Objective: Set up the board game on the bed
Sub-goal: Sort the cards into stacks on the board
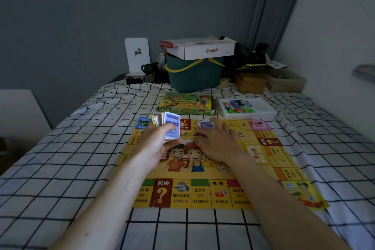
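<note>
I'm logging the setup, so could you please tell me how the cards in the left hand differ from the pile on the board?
The stack of cards is thick, fanned, and gripped upright by the left hand. The small card pile lies flat on the board, at the right hand fingertips. Both show purple-faced cards.

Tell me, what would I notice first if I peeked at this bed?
The bright yellow game board spread flat on the checked bedsheet, with two cartoon kids in its middle. Above it, the left hand grips a fanned stack of cards, while the right hand reaches toward a small card pile.
</note>
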